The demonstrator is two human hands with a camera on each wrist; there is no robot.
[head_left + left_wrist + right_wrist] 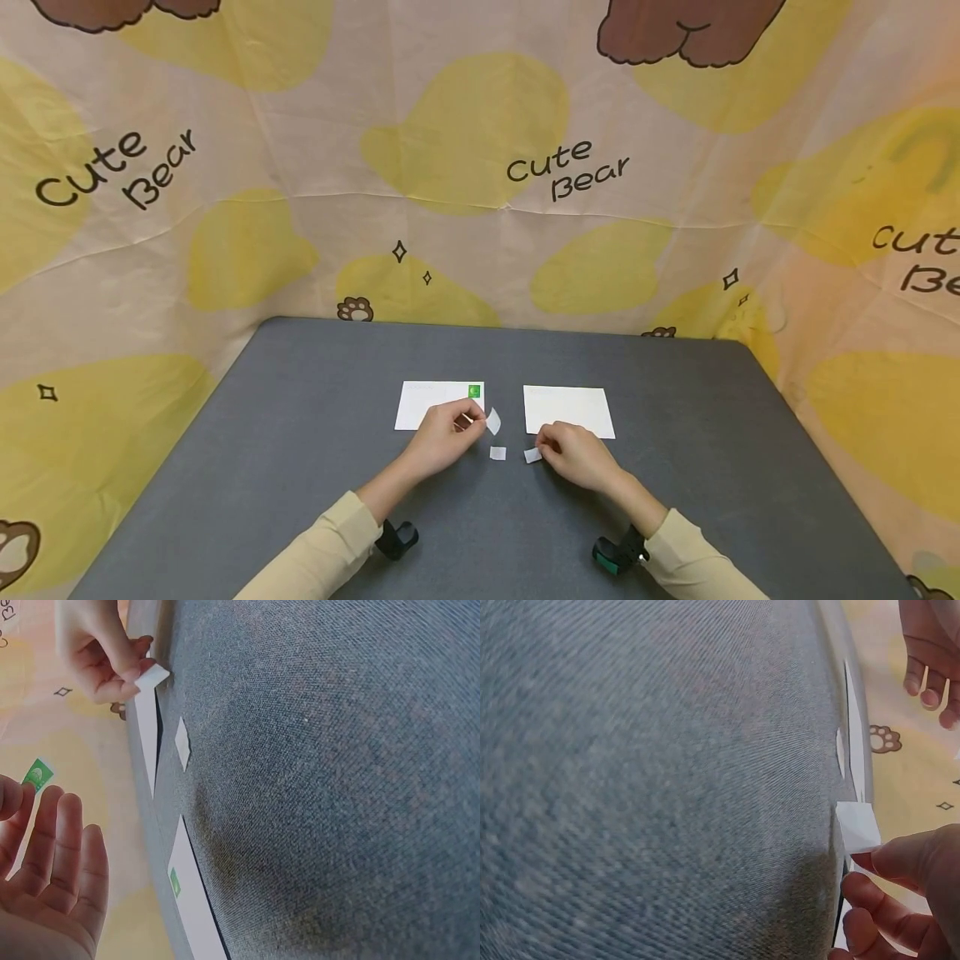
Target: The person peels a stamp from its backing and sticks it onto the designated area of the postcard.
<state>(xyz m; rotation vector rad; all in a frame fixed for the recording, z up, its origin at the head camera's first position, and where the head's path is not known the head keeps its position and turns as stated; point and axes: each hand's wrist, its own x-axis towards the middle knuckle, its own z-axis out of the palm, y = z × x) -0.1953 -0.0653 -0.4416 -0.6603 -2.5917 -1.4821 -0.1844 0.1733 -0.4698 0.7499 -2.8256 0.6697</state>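
Between its thumb and index finger, my left hand (444,435) pinches a green stamp (38,775); its other fingers are spread. In the head view only the stamp's pale side shows. Near the right envelope (570,408), which looks blank, my right hand (576,454) pinches a small white paper square (859,827). The left envelope (420,404) lies partly behind the left hand and bears a green stamp (474,391) in its upper right corner. Another small white paper piece (498,453) lies flat on the table between the hands.
The dark grey table (315,433) has rounded far corners. A patterned cloth (450,250) with yellow patches and "Cute Bear" lettering hangs behind and beside it. Dark straps (396,540) with devices are worn on both wrists, below the cream sleeves (318,546).
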